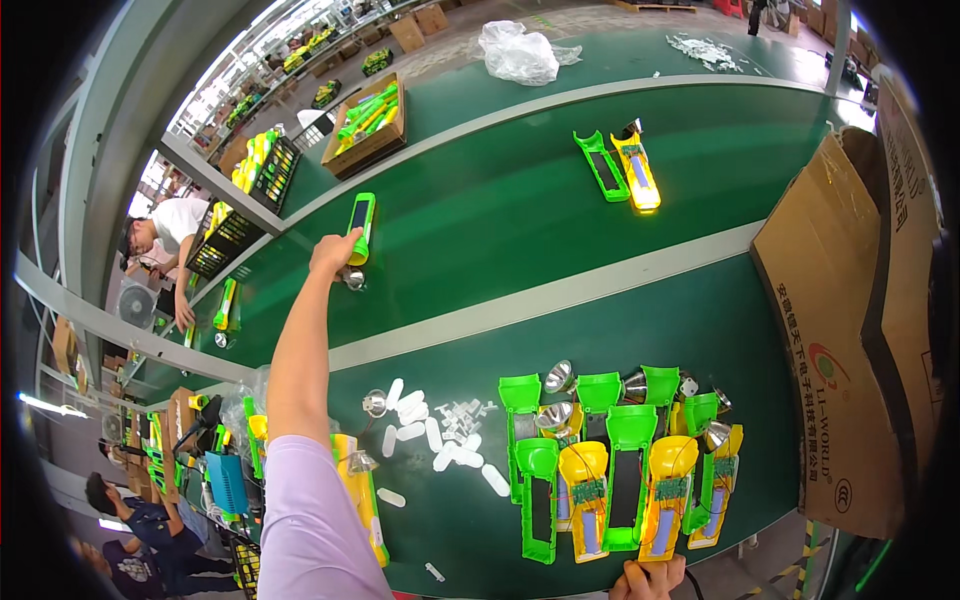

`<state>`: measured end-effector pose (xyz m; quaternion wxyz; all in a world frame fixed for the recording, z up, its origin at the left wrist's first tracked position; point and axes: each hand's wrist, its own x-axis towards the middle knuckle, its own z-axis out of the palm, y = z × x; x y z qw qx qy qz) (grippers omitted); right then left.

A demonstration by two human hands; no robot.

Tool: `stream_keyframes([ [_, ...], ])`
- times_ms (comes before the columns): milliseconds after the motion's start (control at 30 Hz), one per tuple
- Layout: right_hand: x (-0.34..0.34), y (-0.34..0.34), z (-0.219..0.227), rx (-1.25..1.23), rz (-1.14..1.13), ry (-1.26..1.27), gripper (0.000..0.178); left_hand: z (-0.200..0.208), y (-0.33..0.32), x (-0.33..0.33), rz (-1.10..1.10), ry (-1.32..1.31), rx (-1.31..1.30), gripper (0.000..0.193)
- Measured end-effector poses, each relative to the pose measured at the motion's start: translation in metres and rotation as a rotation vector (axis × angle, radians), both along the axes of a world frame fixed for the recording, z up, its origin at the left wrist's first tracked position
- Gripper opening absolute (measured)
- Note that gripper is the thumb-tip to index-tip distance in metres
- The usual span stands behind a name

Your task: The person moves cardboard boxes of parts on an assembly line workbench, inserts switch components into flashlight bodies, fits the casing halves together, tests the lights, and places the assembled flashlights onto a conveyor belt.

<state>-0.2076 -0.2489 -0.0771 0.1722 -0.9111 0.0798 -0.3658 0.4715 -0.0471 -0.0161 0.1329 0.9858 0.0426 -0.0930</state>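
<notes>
My left hand [335, 252], its arm stretched forward in a light purple sleeve, grips the near end of a green flashlight housing [361, 222] on the green conveyor belt. A silver reflector [352, 278] hangs beside that hand. At the table's front edge rests my right hand [648, 580], fingers curled just below a yellow flashlight half [664, 490]; what they hold, if anything, is hidden. Around it lie several green shells [538, 500] and yellow halves with circuit boards, wires and reflectors [560, 376], grouped on the table's right side.
White plastic pieces [465, 455] lie scattered mid-table. A cardboard box [840, 340] stands at the right. Farther along the belt are an open green shell [602, 165] and a lit yellow half [637, 175]. A co-worker [165, 240] reaches over the belt at far left.
</notes>
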Motion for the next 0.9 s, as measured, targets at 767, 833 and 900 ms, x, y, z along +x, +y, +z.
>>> stream_keyframes([
  [767,-0.018,-0.001,-0.005,0.015,0.015,0.016,0.017,0.009,-0.434,-0.184,-0.280,-0.059,-0.165,0.125],
  [833,-0.019,-0.004,-0.006,0.033,0.037,-0.003,0.016,0.001,-0.439,-0.180,-0.277,-0.119,-0.188,0.120],
  [900,-0.021,-0.007,-0.004,0.065,0.073,0.005,0.016,-0.005,-0.442,-0.168,-0.237,-0.122,-0.228,0.118],
])
